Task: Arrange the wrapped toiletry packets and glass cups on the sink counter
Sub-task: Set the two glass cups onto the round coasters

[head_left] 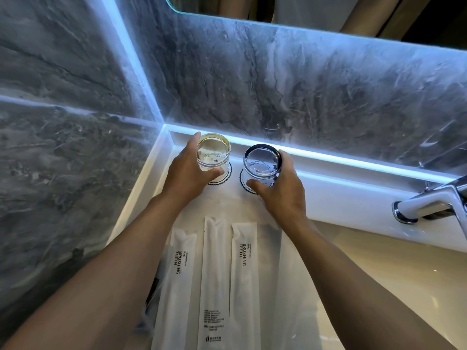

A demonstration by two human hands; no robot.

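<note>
Two glass cups stand at the back of the white counter (341, 198), each on a round scalloped coaster. My left hand (188, 173) grips the yellowish-rimmed left cup (213, 152) from its left side. My right hand (280, 190) grips the dark-rimmed right cup (262, 162) from its right and front. Closer to me, three long white wrapped packets lie side by side: a left packet (177, 281) marked BRUSHING TEETH, a middle packet (214, 281), and a right packet (246, 281) with the same print.
Grey marble walls close the counter on the left and at the back, with a lit strip along the back ledge. A chrome tap (429, 205) sticks out at the right above the sink basin (379, 274). A mirror hangs above.
</note>
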